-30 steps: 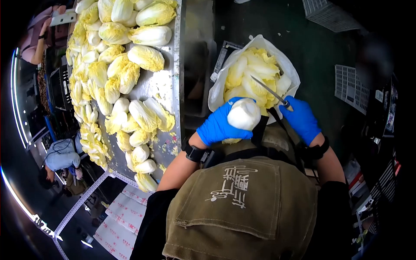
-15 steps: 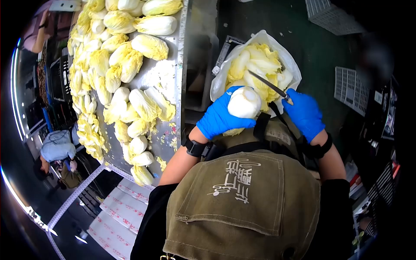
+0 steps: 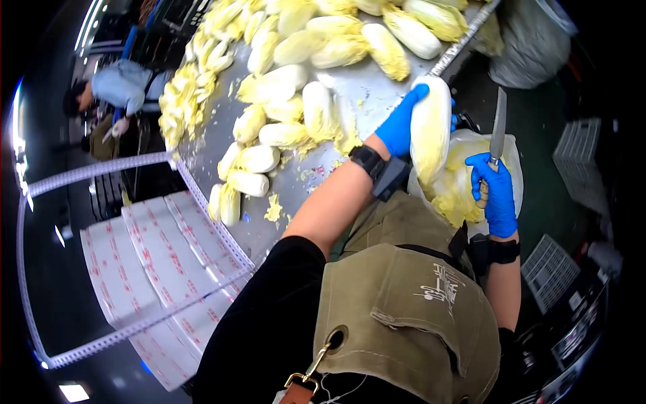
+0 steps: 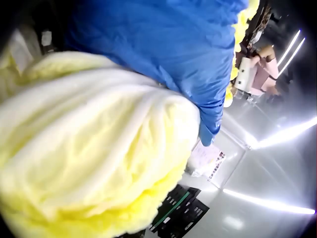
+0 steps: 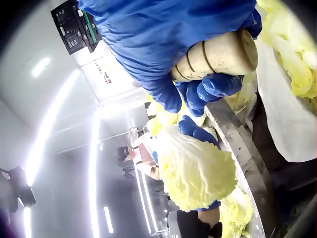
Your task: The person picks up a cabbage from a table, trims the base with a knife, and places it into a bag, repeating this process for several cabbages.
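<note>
My blue-gloved left hand grips a whole napa cabbage, held upright above the table's near edge. In the left wrist view its pale ribs and yellow leaf tips fill the lower left, with the glove along its upper side. My gloved right hand holds a knife by its handle, blade pointing up and away, apart from the cabbage. The right wrist view shows the fingers curled round the ringed wooden handle. Below the hands, a white bag holds loose yellow leaves.
Many napa cabbages lie on the metal table at left, with loose leaf scraps. Printed white boxes are stacked at lower left. Plastic crates stand at right, and a grey bag is at the far right. Another person bends beyond the table.
The left hand has lifted the cabbage from over the bag toward the table edge and turned it side-on. The knife has swung to point upright. The head view has turned left.
</note>
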`<state>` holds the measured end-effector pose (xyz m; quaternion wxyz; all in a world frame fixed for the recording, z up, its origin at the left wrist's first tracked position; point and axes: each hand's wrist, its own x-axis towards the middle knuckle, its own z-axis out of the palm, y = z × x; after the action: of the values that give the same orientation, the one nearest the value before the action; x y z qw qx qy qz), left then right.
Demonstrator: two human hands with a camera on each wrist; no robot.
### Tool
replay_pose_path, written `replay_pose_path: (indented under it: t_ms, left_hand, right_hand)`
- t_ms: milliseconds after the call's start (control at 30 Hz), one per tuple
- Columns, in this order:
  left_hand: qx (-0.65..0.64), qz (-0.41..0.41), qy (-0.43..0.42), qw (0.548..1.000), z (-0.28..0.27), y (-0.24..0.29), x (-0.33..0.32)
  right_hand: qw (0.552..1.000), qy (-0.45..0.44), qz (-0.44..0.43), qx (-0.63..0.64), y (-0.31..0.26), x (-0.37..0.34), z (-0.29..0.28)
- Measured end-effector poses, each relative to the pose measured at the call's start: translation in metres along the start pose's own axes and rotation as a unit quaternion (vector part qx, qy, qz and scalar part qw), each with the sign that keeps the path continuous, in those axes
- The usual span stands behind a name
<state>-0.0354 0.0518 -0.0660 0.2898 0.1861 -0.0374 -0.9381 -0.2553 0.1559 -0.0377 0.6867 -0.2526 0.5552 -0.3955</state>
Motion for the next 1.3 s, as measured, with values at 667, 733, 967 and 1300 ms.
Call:
replay_pose_path:
  t_ms: [667,733,967,1300]
  left_hand:
    - [0.202,0.149,0.058,0.966,0.019,-0.051,-0.009]
    - [0.100,0.018,0.117,0.988,0.025,-0.053,-0.007]
    - [0.278,0.131,0.045,0.950,0.040,-0.062,0.008]
    - [0.319,0.033,0.029,0.947,0.044,-0.018,0.039]
  right_hand:
    - [0.985,-0.098,-0.105,0.100,-0.030,-0.004,0.043]
    - [0.990,-0.082,-0.101,0.057,-0.006,0.016,0.014]
    - [0.985,0.043,-0.167,0.013,-0.014,-0.012,0.009]
    - [0.986,0.021,-0.021,0.166,-0.004,0.031,-0.005]
